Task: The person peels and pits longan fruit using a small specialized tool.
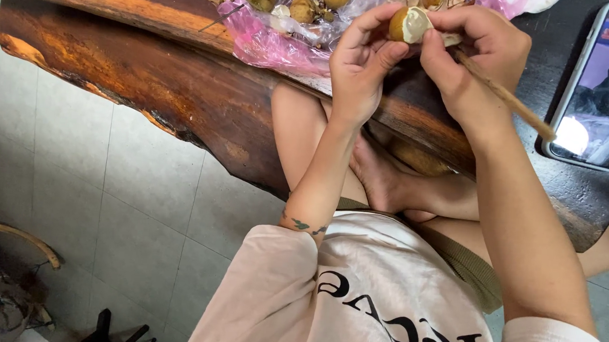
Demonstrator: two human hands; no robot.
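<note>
Peeling is partly done: the small round brown-skinned fruit (406, 24) shows pale flesh on its near side, shell still on the left; left hand (359, 62) and right hand (477, 51) both pinch it in a closed grip above the dark wooden desk (149, 63); unpeeled fruit lie in the pink plastic bag (270, 42) far left; a lit phone (602, 83) sits right, nothing obstructing.

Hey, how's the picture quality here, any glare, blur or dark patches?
Head view: even, soft daylight; sharp on both hands, left hand and right hand, peeling the small fruit; the phone screen shows a bright glare spot; under the wooden table it darkens.
</note>
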